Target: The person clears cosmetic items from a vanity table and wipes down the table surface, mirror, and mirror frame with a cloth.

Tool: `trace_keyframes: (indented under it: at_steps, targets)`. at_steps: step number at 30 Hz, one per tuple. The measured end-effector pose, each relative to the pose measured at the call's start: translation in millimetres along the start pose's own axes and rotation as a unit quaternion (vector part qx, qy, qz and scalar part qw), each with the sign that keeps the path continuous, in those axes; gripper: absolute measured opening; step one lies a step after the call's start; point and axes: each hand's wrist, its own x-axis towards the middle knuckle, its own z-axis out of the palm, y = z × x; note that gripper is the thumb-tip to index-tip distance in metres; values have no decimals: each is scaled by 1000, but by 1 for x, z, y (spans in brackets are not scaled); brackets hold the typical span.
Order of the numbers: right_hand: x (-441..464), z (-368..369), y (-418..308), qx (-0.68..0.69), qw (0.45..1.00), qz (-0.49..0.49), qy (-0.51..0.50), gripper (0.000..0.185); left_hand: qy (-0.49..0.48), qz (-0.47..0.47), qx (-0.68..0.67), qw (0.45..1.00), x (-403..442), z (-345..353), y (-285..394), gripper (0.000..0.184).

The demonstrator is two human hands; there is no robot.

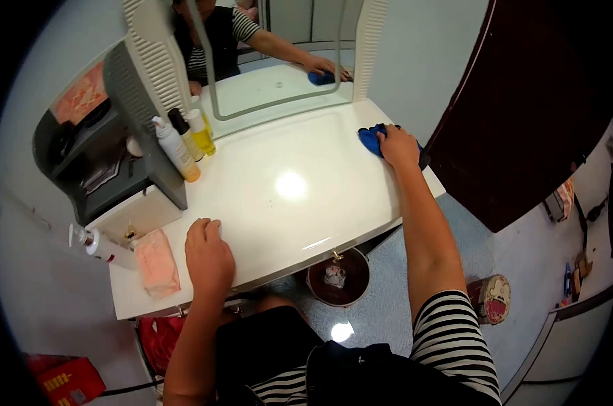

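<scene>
My right hand [399, 145] is pressed on a bunched blue cloth [370, 139] at the far right corner of a white dressing table [306, 155]. Its fingers curl over the cloth, and a darker edge of it shows beside my wrist. On the table's near left part rests my left hand [210, 257], holding nothing, its fingers laid on the surface. Close to it on the left lies a pink soft pack [157, 264], perhaps tissues. A mirror [272, 61] at the back reflects the right hand and cloth.
Several bottles, including a white spray bottle [176, 149], stand at the back left by a grey shelf unit [134, 101]. A white pump bottle [100, 245] is at the left edge. Below are a bin [354, 277] and a round stool [490, 299]. A dark panel [523, 101] borders the right.
</scene>
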Motion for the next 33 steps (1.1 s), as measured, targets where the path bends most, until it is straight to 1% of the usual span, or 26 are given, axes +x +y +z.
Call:
trace_keyframes:
  at_steps: [1, 2, 3, 5, 7, 8, 9, 11, 12, 13, 14, 15, 17, 18, 19, 20, 21, 23, 24, 25, 26, 27, 28, 29, 31, 33]
  targets:
    - [0, 6, -3, -17, 1000, 8, 12, 44, 4, -4, 1, 1000, -1, 2, -1, 35]
    - [-5, 2, -18, -14, 1000, -26, 9, 48, 10, -2, 0, 1000, -1, 6, -3, 33]
    - [-13, 1, -37, 24, 999, -34, -23, 52, 17, 0, 1, 1000, -1, 8, -5, 32]
    - [-38, 8, -83, 50, 991, -125, -5, 56, 34, 6, -4, 999, 0, 11, -7, 29]
    - [-71, 3, -134, 83, 976, -201, -15, 57, 60, 36, -6, 998, -3, 16, -12, 28]
    - [-95, -9, -160, 113, 966, -234, -10, 57, 56, 36, -8, 998, -4, 19, -15, 30]
    - [-116, -23, -185, 109, 957, -262, -64, 60, 52, 30, -6, 998, -5, 16, -15, 30]
    - [-163, -49, -227, 160, 923, -336, -97, 57, 72, -47, -103, 991, -5, 10, -9, 33]
    - [-185, -41, -239, 172, 901, -392, -65, 54, 76, -47, -102, 991, -5, 9, -12, 33]
    - [-202, -44, -247, 178, 880, -435, -71, 52, 92, -69, -158, 981, -4, 9, -16, 34]
    - [-215, -40, -245, 190, 877, -439, -37, 49, 105, -91, -213, 967, -5, 9, -21, 35]
    - [-222, -35, -240, 202, 874, -442, -4, 47, 107, -91, -212, 967, -5, 9, -25, 35]
    - [-221, -38, -210, 242, 903, -356, -12, 41, 72, -51, -170, 982, -7, 11, -29, 35]
    - [-210, -36, -190, 223, 930, -291, -21, 38, 50, -64, -150, 985, -7, 8, -23, 35]
    - [-195, -35, -168, 202, 953, -223, -30, 35, 58, -52, -146, 986, -7, 11, -25, 36]
    - [-182, -43, -147, 169, 976, -127, -56, 31, 60, -55, -153, 985, -7, 11, -25, 37]
    - [-166, -39, -122, 137, 987, -76, -24, 31, 62, -58, -161, 983, -7, 11, -25, 37]
    - [-141, -40, -87, 70, 997, 31, -32, 33, 82, -72, -191, 975, -7, 11, -23, 37]
    - [-139, -40, -93, 68, 997, 26, -32, 33, 106, -84, -218, 967, -6, 10, -22, 37]
    - [-140, -43, -100, 32, 999, 11, -20, 35, 108, -89, -218, 966, -6, 7, -21, 37]
    - [-143, -43, -108, -3, 1000, -2, -9, 37, 129, -78, -256, 955, -7, 4, -19, 38]
    - [-149, -35, -125, 30, 999, -16, -10, 39, 150, -65, -292, 942, -6, 1, -19, 39]
    - [-165, -44, -155, 71, 995, -60, -22, 41, 150, -65, -292, 942, -6, 1, -22, 39]
    - [-180, -42, -181, 115, 986, -124, -6, 43, 164, -77, -318, 931, -5, 4, -26, 40]
    - [-219, -65, -237, 158, 961, -221, -57, 40, 178, -88, -343, 918, -5, 10, -33, 40]
    - [-251, -59, -261, 202, 911, -358, -24, 40, 163, -107, -386, 902, -5, 14, -44, 39]
